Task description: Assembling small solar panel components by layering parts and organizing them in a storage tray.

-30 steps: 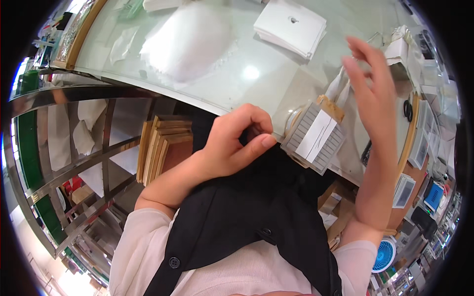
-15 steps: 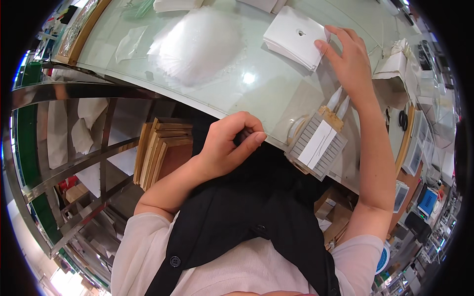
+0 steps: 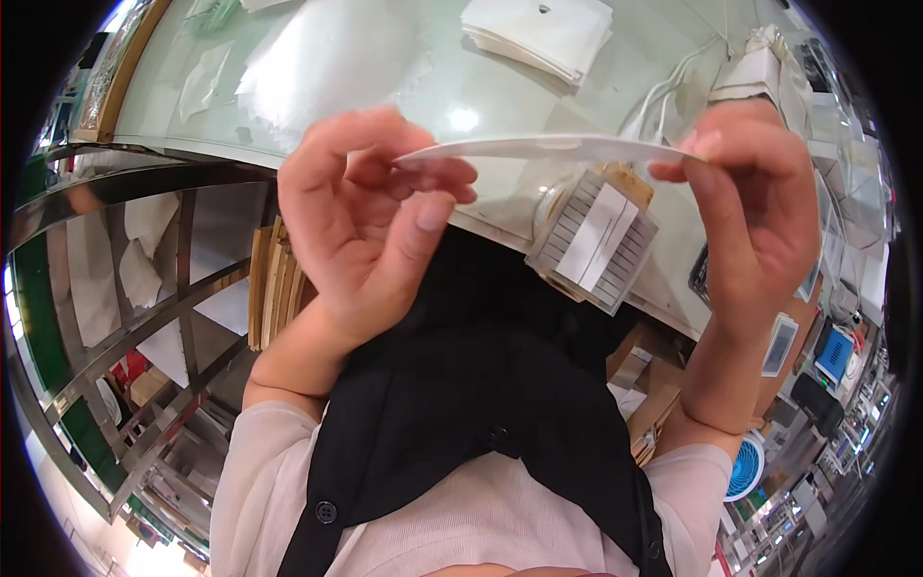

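A thin white card (image 3: 548, 146), seen nearly edge-on and slightly bowed, is held up above the glass table. My right hand (image 3: 755, 192) pinches its right end between thumb and fingers. At the other end, my left hand (image 3: 356, 212) is open, with its thumb apart from the curled fingers; the card's tip overlaps those fingers, and motion blurs the contact. Behind the card lies the stack of white cards (image 3: 538, 43), the top one with a small hole. To its left spreads a pile of thin translucent white sheets (image 3: 317, 72).
A lined, grey block-shaped box (image 3: 591, 245) with a white label stands at the table's near edge. White cables (image 3: 663, 96) lie right of the stack. A crumpled white carton (image 3: 755, 72) is farther right. Wooden frames (image 3: 274, 288) and a metal rack (image 3: 183, 279) are at left.
My right hand has left the stack and now holds a white card near me. My left hand has risen and unfolded to the card's left end. The view has shifted slightly.
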`<action>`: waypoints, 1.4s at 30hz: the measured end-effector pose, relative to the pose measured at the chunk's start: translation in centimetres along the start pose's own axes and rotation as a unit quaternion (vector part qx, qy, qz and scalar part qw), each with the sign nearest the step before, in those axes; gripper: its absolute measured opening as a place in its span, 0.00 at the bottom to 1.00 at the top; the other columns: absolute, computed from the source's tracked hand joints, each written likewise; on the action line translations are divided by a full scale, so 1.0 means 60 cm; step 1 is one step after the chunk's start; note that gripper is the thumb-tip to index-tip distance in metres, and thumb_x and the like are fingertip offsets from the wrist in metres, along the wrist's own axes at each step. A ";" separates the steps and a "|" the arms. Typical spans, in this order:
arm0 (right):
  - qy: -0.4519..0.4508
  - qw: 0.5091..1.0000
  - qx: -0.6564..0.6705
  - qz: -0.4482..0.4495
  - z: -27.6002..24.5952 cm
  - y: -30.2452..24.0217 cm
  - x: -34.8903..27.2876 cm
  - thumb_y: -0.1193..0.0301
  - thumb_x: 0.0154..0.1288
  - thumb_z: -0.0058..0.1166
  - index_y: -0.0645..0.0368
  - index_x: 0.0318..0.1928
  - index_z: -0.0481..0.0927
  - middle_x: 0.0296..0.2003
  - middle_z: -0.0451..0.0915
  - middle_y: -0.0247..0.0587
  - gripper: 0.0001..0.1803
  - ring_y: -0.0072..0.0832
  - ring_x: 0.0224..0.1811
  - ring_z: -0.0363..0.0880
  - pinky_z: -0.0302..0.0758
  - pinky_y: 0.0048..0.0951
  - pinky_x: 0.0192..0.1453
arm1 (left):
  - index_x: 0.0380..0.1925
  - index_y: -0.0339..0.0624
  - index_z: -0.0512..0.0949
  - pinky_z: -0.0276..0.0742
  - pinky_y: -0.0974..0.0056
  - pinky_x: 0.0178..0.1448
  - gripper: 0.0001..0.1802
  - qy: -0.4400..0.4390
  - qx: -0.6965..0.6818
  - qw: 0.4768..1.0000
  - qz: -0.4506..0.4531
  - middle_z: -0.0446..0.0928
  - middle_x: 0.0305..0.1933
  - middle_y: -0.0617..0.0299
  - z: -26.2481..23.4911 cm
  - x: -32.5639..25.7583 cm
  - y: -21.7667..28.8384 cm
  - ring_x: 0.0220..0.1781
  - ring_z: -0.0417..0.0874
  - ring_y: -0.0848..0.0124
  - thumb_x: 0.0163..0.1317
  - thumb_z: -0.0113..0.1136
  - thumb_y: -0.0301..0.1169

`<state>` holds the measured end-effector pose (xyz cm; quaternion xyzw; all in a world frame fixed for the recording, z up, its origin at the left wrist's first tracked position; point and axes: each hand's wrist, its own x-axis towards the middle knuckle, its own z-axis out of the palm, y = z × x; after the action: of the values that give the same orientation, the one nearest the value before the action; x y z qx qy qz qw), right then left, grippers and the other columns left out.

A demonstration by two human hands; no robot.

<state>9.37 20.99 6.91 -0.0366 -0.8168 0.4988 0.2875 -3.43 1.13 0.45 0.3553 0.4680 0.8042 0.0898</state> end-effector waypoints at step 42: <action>0.072 0.931 0.059 0.354 -0.031 0.046 -0.129 0.76 0.63 0.58 0.63 0.50 0.75 0.34 0.71 0.26 0.14 0.13 0.36 0.69 0.66 0.15 0.42 | 0.45 0.43 0.65 0.63 0.79 0.36 0.22 -0.127 0.118 0.875 -0.453 0.68 0.29 0.73 0.039 -0.040 0.012 0.29 0.69 0.88 0.56 0.66 0.18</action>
<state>16.14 21.18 1.89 -0.3421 -0.6970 0.6114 0.1526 0.00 1.21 0.57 0.2114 0.6539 0.5622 0.4600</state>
